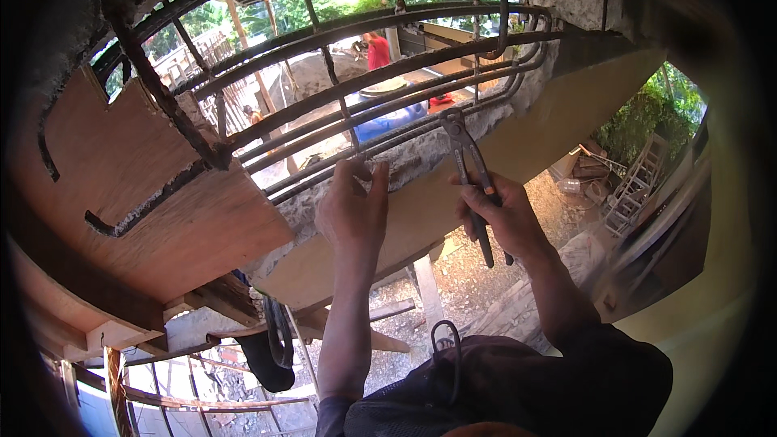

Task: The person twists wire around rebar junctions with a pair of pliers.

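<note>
My right hand (506,214) is wrapped round the handles of dark pincers (469,154). Their jaws point up and lie by the lower bars of a steel rebar cage (405,73). To the left, my left hand (354,202) is raised just below the lowest bars, fingers curled and thumb close to the forefinger. Anything it pinches is too small to make out. Rough concrete (413,163) runs along behind both hands, above a tan formwork board (364,243).
A reddish plywood sheet (146,170) with bent rebar ends lies left. Beyond the cage are a blue drum (392,120) and a person in a red shirt (378,50). Far below right, a ladder (639,186) leans near scrap wood. Timber framing (218,303) stands lower left.
</note>
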Demonstrator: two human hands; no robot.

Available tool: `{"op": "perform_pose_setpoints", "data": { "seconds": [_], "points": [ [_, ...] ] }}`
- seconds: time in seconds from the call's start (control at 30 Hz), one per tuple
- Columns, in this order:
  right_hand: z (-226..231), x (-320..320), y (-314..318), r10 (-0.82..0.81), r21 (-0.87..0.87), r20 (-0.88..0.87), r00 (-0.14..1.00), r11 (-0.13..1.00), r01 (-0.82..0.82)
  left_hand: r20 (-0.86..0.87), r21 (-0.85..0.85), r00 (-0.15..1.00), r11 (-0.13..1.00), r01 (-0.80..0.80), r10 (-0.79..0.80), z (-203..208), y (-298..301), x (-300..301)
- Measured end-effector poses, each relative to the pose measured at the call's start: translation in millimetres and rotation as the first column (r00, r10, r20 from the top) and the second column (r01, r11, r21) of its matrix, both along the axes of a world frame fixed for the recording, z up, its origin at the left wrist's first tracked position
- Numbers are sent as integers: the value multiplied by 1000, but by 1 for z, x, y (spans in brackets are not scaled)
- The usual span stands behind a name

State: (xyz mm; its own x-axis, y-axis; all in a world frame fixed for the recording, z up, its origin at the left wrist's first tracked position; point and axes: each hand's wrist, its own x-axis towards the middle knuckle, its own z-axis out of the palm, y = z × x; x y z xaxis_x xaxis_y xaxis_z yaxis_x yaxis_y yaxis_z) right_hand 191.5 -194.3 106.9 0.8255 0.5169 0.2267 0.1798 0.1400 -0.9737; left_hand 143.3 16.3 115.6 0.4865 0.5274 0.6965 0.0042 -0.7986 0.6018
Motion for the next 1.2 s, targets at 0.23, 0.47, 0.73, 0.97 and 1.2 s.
{"op": "perform_pose_setpoints", "data": {
  "seconds": [0.23, 0.47, 0.73, 0.97, 1.2],
  "points": [
    [-22, 18, -18, -328, 350, 254, 910, 908, 229, 416, -438, 855, 755, 488, -311, -15, -14, -37],
    [1, 27, -36, -517, 549, 251, 819, 772, 319, 413, -516, 844, 675, 527, -343, -21, -20, -46],
    [95, 43, -106, -892, 933, 139, 430, 264, 244, 356, -522, 859, 684, 509, -368, -31, -17, -44],
    [151, 81, -122, -892, 931, 268, 364, 337, 139, 367, -544, 838, 638, 545, -404, -32, -27, -38],
    [170, 105, -94, -771, 726, 475, 424, 616, 306, 363, -555, 819, 603, 573, -445, -30, -28, -38]
  ]
}}
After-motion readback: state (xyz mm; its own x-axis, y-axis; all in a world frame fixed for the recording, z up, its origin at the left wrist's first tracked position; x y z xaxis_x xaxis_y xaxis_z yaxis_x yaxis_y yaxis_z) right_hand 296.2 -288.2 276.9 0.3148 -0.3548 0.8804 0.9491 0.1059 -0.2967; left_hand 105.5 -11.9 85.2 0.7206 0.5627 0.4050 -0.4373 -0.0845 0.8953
